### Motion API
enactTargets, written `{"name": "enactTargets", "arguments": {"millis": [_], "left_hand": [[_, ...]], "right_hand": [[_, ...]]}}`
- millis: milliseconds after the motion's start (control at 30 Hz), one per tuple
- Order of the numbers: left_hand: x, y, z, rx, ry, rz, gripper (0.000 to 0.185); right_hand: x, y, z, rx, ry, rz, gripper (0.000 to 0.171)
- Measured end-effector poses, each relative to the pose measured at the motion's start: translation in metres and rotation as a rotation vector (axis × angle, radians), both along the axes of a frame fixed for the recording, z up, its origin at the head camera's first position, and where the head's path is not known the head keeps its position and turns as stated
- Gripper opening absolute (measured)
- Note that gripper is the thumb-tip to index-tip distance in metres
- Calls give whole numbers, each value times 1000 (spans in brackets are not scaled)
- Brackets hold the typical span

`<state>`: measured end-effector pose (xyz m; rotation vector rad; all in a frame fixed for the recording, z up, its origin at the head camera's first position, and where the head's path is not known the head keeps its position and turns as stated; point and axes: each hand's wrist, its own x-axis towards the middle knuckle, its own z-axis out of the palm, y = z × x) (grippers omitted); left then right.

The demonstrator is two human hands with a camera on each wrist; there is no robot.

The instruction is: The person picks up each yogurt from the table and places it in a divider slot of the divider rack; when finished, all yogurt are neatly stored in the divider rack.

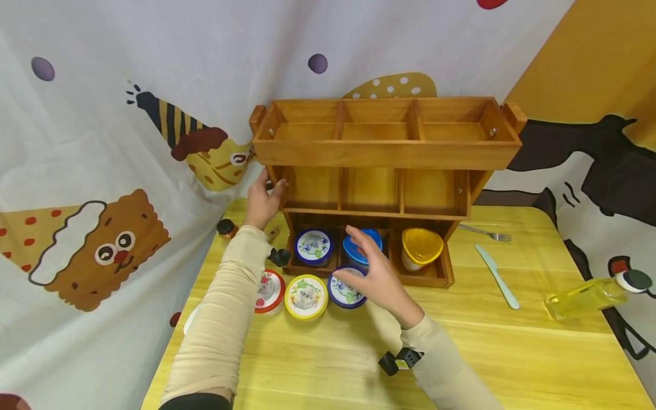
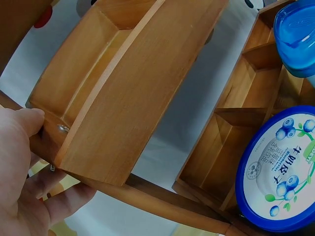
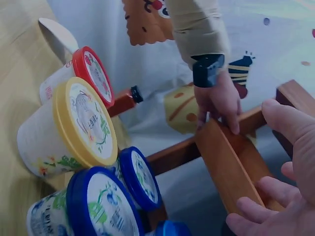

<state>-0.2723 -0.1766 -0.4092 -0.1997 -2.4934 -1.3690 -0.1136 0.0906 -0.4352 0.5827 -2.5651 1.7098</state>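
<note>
Blue-lidded tubs were what the right hand point(image 1: 376, 279) hovered over: one, a cup with a plain blue lid point(image 1: 363, 246), stood in the middle compartment of the bottom tier of the wooden rack point(image 1: 384, 149), and another, a tub with a dark blue rim and a printed lid point(image 1: 346, 290), sat on the surface just in front of the rack, partly under the palm. The right hand's grip was loose and spread, fingers relaxed above both lids and closed on nothing. Such tubs looked light and thin-walled, likely to dent if squeezed, with smooth lids, so a hold round the rim under the lid seemed safest. The left hand point(image 1: 263, 200) gripped the rack's left upright, thumb and fingers curled round the wood at the middle tier. A blueberry-printed tub point(image 1: 313, 247) filled the bottom left compartment and a yellow-lidded cup point(image 1: 421, 247) the right one; the two upper tiers held nothing visible. On the surface a yellow-rimmed tub point(image 1: 306, 296) and a red-rimmed tub point(image 1: 270, 291) stood close beside the dark-rimmed one, crowding any approach from the left. Further right lay a fork point(image 1: 484, 232), a pale knife point(image 1: 496, 276) and an oil bottle point(image 1: 589, 297) on its side.
</note>
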Motion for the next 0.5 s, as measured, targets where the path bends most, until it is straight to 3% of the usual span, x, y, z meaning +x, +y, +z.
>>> {"name": "enactTargets", "arguments": {"millis": [200, 500], "left_hand": [[2, 0, 2, 1, -1, -8, 33], [1, 1, 1, 19, -3, -2, 32]], "right_hand": [[16, 19, -16, -28, 12, -24, 84], [36, 45, -61, -55, -63, -98, 83]]}}
